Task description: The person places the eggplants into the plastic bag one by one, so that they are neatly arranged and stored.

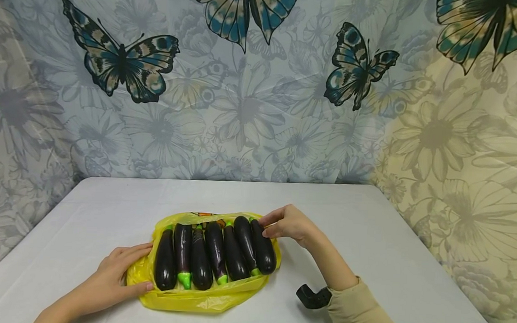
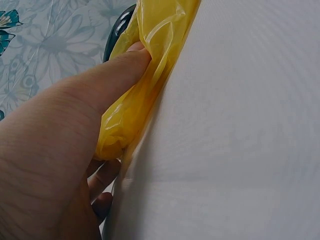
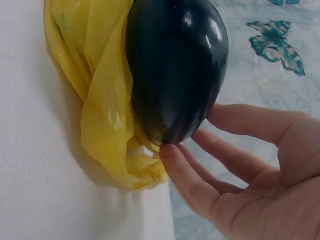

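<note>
Several glossy dark purple eggplants [image 1: 213, 252] lie side by side in a yellow plastic bag [image 1: 207, 302], its mouth spread wide around them. Some have their green stem ends towards me. On the bag's left side, my left hand [image 1: 109, 279] holds the plastic, thumb at the front edge; in the left wrist view the thumb presses the bag's crumpled film [image 2: 145, 95] while the fingers sit behind it. My right hand [image 1: 292, 225] reaches over to the rightmost eggplant [image 1: 263, 247]. In the right wrist view its thumb and fingertips pinch the dark eggplant [image 3: 175, 70] lightly.
A white-covered table [image 1: 361, 211] carries the bag near its front. Behind and beside it hangs fabric printed with butterflies [image 1: 122, 61] and flowers. A black curved piece [image 1: 313, 297] projects from my right sleeve [image 1: 360, 311], above the table.
</note>
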Demonstrator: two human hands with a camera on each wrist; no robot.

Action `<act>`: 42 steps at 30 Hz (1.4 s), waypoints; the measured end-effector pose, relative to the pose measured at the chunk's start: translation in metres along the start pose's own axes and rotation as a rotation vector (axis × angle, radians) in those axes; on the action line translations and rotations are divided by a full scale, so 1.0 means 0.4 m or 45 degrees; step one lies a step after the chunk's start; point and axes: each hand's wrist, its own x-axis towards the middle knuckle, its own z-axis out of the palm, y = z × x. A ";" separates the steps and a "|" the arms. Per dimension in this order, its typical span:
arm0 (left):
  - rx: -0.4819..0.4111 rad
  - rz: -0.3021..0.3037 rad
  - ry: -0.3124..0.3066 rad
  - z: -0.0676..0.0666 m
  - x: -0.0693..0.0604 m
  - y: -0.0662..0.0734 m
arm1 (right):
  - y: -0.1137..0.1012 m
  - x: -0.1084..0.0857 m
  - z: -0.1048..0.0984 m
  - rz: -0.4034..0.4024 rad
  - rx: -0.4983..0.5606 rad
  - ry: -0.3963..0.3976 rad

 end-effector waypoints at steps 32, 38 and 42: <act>-0.064 -0.047 -0.069 -0.008 -0.004 -0.003 | 0.015 0.005 0.011 0.048 0.088 -0.028; -0.078 -0.039 -0.067 -0.008 -0.003 -0.002 | 0.023 0.007 0.003 0.054 0.136 -0.053; -0.074 -0.044 -0.071 -0.009 -0.003 -0.001 | 0.024 0.006 0.002 0.059 0.155 -0.062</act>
